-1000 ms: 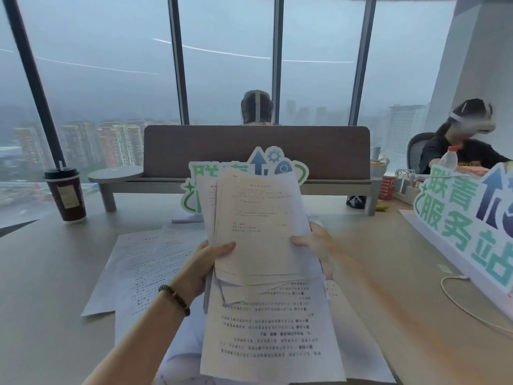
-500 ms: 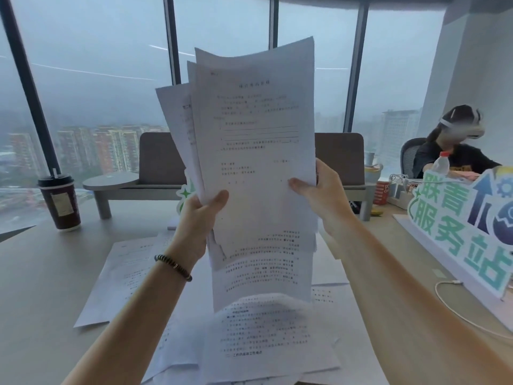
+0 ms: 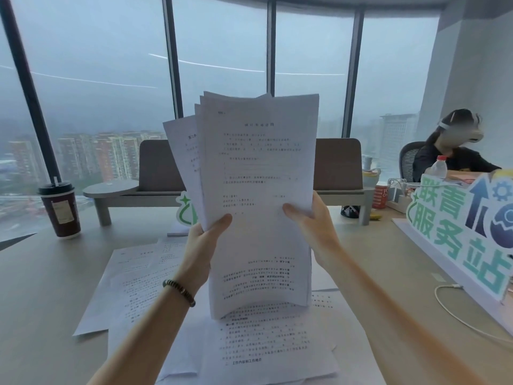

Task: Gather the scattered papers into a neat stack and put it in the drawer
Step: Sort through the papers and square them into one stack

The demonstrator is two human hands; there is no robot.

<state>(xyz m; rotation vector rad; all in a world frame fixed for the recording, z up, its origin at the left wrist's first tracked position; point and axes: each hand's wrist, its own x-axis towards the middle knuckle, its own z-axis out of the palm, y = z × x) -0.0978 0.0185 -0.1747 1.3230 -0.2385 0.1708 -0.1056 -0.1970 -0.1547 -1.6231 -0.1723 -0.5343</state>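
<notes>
While the left hand and right hand pinch a stack of papers by its 2 side edges, thumbs pressed on the front sheet, the stack stands upright above the desk, its lower edge bowed and close over loose sheets lying flat below (contact unclear). Sheets at the stack's top left fan out unevenly. A lidded cup stands far left; a sign stands right.
</notes>
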